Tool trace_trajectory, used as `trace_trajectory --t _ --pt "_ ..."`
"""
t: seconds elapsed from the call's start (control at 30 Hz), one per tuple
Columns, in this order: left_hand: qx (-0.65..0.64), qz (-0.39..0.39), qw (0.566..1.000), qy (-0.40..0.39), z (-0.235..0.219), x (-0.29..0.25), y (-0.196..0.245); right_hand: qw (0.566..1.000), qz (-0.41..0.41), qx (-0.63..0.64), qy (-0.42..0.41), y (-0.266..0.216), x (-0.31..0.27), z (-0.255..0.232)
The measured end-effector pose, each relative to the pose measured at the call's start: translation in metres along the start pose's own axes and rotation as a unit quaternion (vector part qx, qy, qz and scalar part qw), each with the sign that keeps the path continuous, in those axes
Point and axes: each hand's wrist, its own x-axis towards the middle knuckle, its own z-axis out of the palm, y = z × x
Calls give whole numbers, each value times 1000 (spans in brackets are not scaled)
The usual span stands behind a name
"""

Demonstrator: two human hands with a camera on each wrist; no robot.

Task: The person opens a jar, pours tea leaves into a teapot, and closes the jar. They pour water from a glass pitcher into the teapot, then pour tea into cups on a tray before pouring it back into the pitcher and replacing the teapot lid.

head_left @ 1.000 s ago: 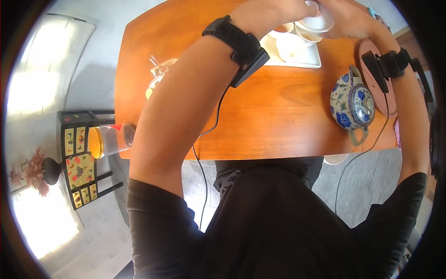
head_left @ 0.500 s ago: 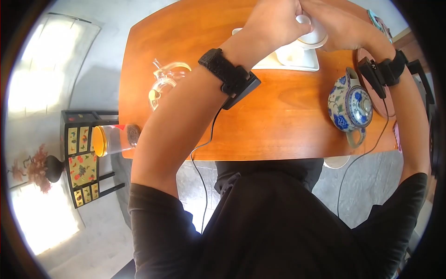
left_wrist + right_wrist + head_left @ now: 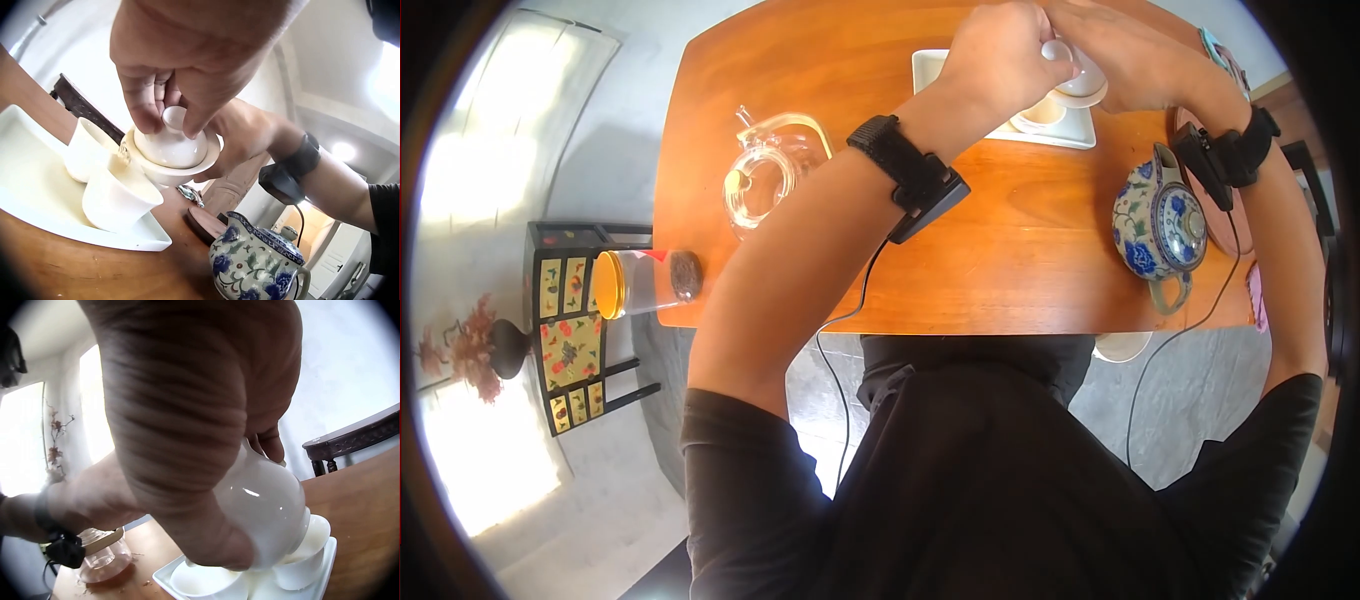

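Note:
Both hands are on a white lidded tea bowl (gaiwan) (image 3: 206,165), tilted above the cups. My left hand (image 3: 1005,60) pinches the round knob of its lid (image 3: 172,150) between thumb and fingers. Gripping the bowl by its side is my right hand (image 3: 1135,60), partly hidden behind the bowl in the left wrist view. A thin stream of liquid (image 3: 124,154) runs from the rim toward the white cups. One cup (image 3: 119,200) stands right below, another cup (image 3: 81,150) beside it, both on a white rectangular tray (image 3: 37,206).
A blue-flowered teapot (image 3: 1142,222) stands at the right of the wooden table (image 3: 960,280), near a pink round board (image 3: 1238,225). At left are a glass teapot (image 3: 760,185) and a yellow-lidded jar (image 3: 640,283). Cables (image 3: 863,285) trail from both wrist cameras.
Both hands brought the tea bowl a little toward my body and left, then held it over the tray. My left forearm shifted, uncovering the glass teapot.

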Motion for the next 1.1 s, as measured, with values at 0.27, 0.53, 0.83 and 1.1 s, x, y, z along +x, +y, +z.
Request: trace_trajectory --t 0.27,0.53,0.83,1.1 --pt "3 3 1000 6 -9 -6 10 999 -20 -13 32 -1 -1 -1" --pt "2 -43 999 3 -3 -3 7 996 -61 -16 64 1 -2 3" --pt "13 -41 999 1 -5 -5 10 995 -76 -15 58 1 -2 0" --pt "28 -26 999 12 -3 -6 8 997 -68 -21 43 1 -1 1"
